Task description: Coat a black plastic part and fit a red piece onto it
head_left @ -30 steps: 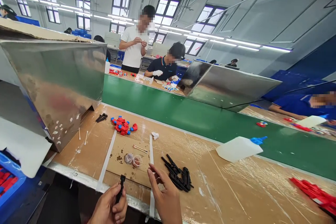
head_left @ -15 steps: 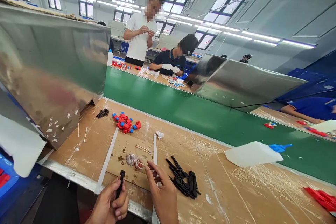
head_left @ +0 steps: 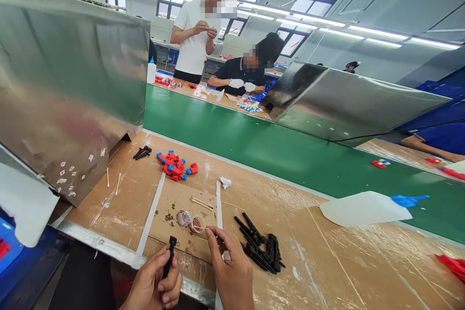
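1. Left hand (head_left: 156, 276) grips a black square-headed rod (head_left: 169, 260), seven o'clock of the open cup (head_left: 191, 223).
2. Right hand (head_left: 232, 264) pinches a cotton swab (head_left: 202, 227) at the cup: mid-job, I'd judge!
3. Black rod pile (head_left: 271, 251) at four o'clock, small black cluster (head_left: 141, 153) at eleven (which is finished, can't tell).

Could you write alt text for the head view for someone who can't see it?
A person's left hand holds a small black part, while the right hand pinches a thin stick whose far end is at a small round cup on a brown sheet. A pile of black parts lies to the right; farther back, red and blue pieces.
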Demonstrator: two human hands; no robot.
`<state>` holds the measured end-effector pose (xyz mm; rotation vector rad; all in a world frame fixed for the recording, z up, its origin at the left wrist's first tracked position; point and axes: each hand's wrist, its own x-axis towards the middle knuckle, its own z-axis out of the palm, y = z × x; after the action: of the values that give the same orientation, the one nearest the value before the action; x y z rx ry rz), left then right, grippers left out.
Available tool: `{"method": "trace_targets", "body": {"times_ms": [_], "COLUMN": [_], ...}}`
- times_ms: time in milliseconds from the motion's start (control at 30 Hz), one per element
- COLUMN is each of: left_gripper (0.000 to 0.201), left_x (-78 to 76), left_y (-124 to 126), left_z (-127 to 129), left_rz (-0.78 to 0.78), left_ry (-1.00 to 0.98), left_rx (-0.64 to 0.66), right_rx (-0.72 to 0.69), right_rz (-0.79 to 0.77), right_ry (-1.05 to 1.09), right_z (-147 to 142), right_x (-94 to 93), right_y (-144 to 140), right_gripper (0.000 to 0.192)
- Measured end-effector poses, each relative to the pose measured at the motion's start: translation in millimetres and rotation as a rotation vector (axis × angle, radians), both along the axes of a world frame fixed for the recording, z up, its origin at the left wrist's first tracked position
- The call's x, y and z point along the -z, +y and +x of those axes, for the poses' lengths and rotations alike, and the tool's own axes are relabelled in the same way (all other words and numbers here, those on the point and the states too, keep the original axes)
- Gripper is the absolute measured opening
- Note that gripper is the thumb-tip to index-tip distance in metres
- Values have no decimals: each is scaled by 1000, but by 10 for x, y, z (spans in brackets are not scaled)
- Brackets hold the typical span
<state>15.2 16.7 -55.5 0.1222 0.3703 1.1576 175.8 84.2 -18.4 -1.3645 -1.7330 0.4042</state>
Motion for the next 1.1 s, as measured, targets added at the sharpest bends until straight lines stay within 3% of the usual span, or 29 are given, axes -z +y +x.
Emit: {"method": "trace_targets", "body": {"times_ms": [267, 433, 700, 900, 1100], "left_gripper": [29, 28, 27, 27, 25], "left_x": [7, -16, -73, -117, -140], "left_y": [-17, -17, -26, -22, -39], "left_z": [13, -4, -5, -5, -2], "left_rz": [9, 17, -5, -22, -35], "left_ry": [16, 45, 65, 84, 118], "left_rx": [-12, -7, -14, -18, -25], "right_rx": [17, 90, 162, 196, 174], "right_rz": [162, 100, -144, -172, -105], "right_ry": [-70, 23, 231, 292, 274], "right_z": [-30, -9, 37, 47, -33], "right_x": [-90, -30, 109, 104, -35], "right_y": [45, 60, 75, 2, -162], "right_gripper": [14, 17, 31, 32, 22]}}
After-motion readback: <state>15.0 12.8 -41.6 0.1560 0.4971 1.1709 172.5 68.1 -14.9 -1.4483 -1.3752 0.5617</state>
